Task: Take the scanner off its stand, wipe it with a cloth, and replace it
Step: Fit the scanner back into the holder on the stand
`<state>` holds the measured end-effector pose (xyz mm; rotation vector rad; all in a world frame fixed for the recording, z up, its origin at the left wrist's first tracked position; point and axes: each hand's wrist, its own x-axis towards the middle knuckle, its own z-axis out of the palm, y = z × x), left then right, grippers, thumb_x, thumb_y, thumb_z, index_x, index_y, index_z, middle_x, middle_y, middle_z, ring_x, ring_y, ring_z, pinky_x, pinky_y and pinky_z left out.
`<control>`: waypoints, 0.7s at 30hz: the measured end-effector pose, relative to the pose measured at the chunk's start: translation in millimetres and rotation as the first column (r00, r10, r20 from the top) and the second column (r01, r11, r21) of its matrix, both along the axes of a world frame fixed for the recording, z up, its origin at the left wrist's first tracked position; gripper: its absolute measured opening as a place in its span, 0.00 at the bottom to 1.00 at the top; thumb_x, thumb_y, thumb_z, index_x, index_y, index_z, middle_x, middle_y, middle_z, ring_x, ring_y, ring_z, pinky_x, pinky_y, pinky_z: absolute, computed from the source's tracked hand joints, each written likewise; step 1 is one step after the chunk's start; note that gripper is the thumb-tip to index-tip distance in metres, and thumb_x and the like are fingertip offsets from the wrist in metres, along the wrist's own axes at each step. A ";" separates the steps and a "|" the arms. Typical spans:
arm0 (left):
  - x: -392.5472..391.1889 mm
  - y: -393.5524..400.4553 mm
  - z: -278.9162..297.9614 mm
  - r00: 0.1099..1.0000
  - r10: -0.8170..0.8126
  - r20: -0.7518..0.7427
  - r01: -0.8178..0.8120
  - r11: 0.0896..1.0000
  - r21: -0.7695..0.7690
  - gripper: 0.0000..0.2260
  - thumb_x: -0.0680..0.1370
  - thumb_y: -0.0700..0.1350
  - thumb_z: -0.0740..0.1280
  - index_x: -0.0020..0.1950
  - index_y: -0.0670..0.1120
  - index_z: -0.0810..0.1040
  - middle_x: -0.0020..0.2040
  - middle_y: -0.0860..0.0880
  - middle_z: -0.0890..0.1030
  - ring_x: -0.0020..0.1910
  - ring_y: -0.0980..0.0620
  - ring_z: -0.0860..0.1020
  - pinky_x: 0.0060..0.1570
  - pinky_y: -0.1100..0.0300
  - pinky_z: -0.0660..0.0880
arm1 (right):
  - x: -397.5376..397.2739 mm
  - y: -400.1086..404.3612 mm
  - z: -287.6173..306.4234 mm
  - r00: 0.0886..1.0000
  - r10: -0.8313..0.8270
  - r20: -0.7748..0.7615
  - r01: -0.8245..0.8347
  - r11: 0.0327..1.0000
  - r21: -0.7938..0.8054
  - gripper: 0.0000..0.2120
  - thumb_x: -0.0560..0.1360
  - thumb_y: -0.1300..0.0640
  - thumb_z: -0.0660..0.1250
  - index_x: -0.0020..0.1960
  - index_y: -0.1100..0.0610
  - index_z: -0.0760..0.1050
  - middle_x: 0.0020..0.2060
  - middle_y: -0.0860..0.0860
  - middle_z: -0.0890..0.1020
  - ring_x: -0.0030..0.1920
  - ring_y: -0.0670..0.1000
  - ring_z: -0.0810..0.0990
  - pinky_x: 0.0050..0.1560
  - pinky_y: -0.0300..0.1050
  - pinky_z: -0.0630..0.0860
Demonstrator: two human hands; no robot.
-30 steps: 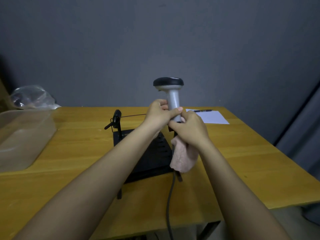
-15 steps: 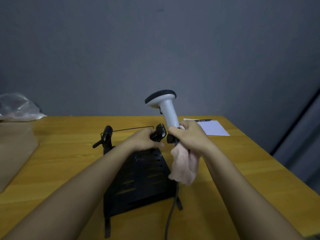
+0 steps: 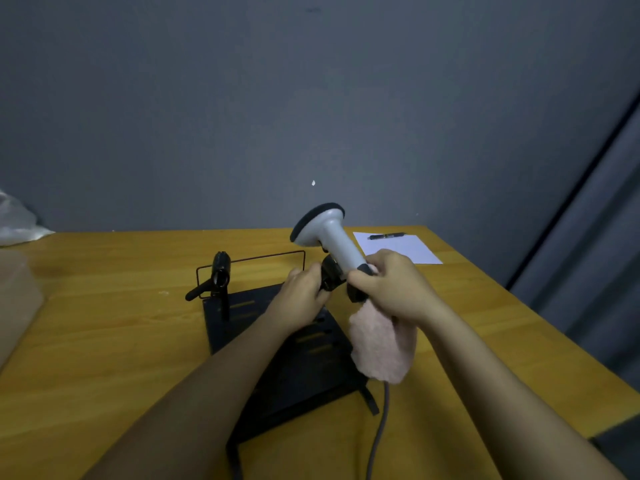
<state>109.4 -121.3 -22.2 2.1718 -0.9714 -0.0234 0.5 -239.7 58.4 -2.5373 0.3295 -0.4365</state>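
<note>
Grey wall fills the background behind a wooden table (image 3: 104, 341). Near the middle of the table lies a black stand (image 3: 304, 368) with a flat slotted base, a thin wire frame at its far side and a black knob on the far left corner.

Held in the air above the stand's right side is the scanner (image 3: 329, 237), grey-white with a dark rim round its head, tilted so the head leans up and to the left. The right hand (image 3: 391, 285) is closed around the lower part of its handle and also pins a fluffy pink cloth (image 3: 381, 348), which hangs down from under the palm. A grey cable (image 3: 379, 427) drops from below the cloth toward the near table edge.

The left hand (image 3: 304, 296) grips a black clamp-like part (image 3: 330, 277) of the stand, just beside the scanner handle and touching it or nearly so.

Far right on the table lies a white sheet of paper (image 3: 408, 251) with a pen (image 3: 386, 235) on its far edge. At the far left sits crumpled clear plastic (image 3: 17, 223), with a translucent container (image 3: 14, 306) near it.
</note>
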 end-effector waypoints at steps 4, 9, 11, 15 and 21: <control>1.3 2.9 -0.2 1.000 0.006 0.022 -0.006 1.000 -0.004 0.07 0.78 0.44 0.61 0.54 0.44 0.68 0.47 0.41 0.76 0.49 0.46 0.70 0.47 0.47 0.74 | -7.6 10.6 -8.0 0.998 -0.057 0.021 0.060 0.977 -0.207 0.19 0.72 0.47 0.65 0.32 0.59 0.65 0.35 0.52 0.69 0.29 0.52 0.67 0.30 0.47 0.62; -0.8 4.1 2.5 0.999 0.001 0.037 -0.001 1.000 0.006 0.05 0.78 0.43 0.61 0.51 0.43 0.66 0.47 0.39 0.76 0.52 0.43 0.70 0.49 0.45 0.73 | -8.3 13.0 -18.7 0.995 -0.085 0.048 0.091 0.987 -0.135 0.19 0.74 0.46 0.65 0.34 0.61 0.68 0.38 0.54 0.71 0.31 0.55 0.71 0.32 0.52 0.68; -1.7 4.5 3.2 0.999 -0.007 0.034 0.007 1.000 0.005 0.06 0.78 0.43 0.61 0.52 0.42 0.67 0.47 0.39 0.77 0.53 0.43 0.70 0.49 0.45 0.73 | -8.2 12.5 -20.7 0.997 -0.069 0.044 0.074 0.990 -0.119 0.19 0.74 0.46 0.65 0.37 0.62 0.73 0.39 0.55 0.72 0.34 0.57 0.74 0.35 0.54 0.71; -0.5 4.9 2.7 0.999 -0.013 0.045 0.013 1.000 0.009 0.06 0.78 0.41 0.60 0.53 0.40 0.68 0.48 0.39 0.77 0.53 0.42 0.70 0.47 0.46 0.72 | -2.6 10.2 -28.5 1.000 -0.022 0.006 0.023 0.995 -0.094 0.20 0.74 0.43 0.64 0.38 0.59 0.76 0.39 0.54 0.74 0.36 0.57 0.76 0.35 0.52 0.72; 5.3 7.3 5.2 0.997 -0.026 0.075 0.021 0.998 0.061 0.07 0.77 0.40 0.60 0.54 0.40 0.68 0.48 0.39 0.77 0.53 0.42 0.70 0.48 0.44 0.73 | 5.3 9.3 -35.6 0.999 -0.028 0.024 0.029 0.999 -0.041 0.24 0.72 0.38 0.64 0.40 0.61 0.79 0.37 0.56 0.76 0.36 0.57 0.76 0.36 0.55 0.73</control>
